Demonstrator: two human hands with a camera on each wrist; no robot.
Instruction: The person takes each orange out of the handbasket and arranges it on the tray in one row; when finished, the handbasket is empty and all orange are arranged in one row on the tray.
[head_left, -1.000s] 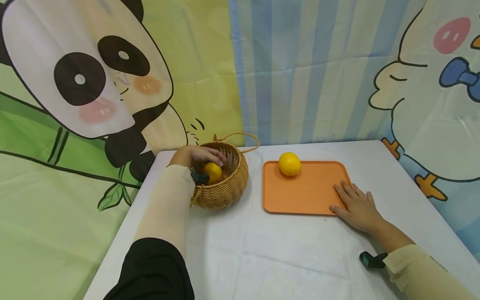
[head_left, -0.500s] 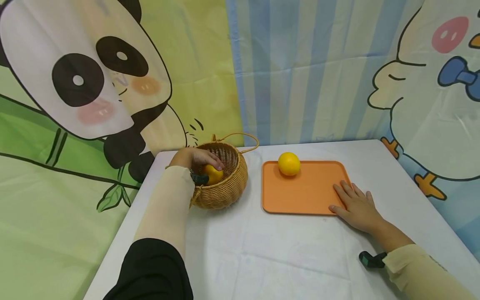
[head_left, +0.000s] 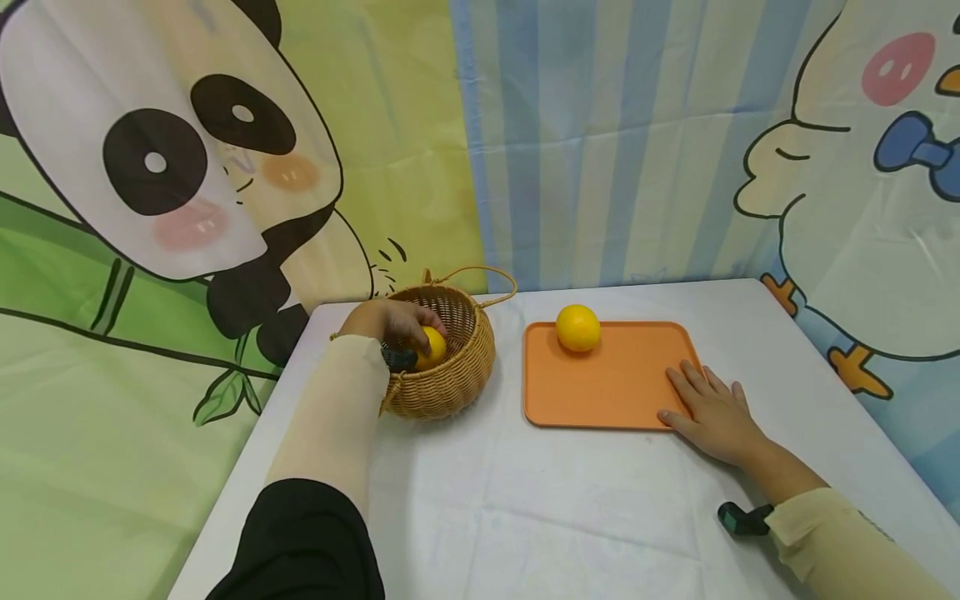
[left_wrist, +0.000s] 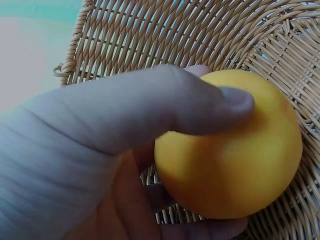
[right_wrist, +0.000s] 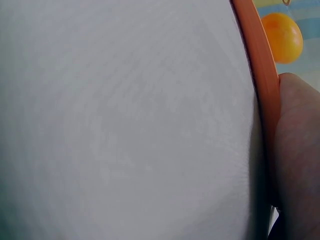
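Inside the wicker basket (head_left: 453,390), my left hand (head_left: 396,323) grips an orange (left_wrist: 235,165). In the left wrist view the thumb (left_wrist: 210,107) lies across the top of the fruit, with fingers curled under its far side and the woven wall behind. A second orange (head_left: 578,327) sits near the back left of the orange tray (head_left: 600,396). My right hand (head_left: 716,421) rests with spread fingers on the tray's right front corner. In the right wrist view its thumb (right_wrist: 300,115) lies along the tray's rim.
A white-covered table (head_left: 570,508) bears the basket on the left and the tray on the right. The basket's thin handle (head_left: 514,287) sticks out to the right at the back. A printed curtain (head_left: 600,150) hangs behind the table.
My left hand has come down over the orange in the basket and closed its fingers and thumb round it. My right hand, the tray and the orange on it stay put.
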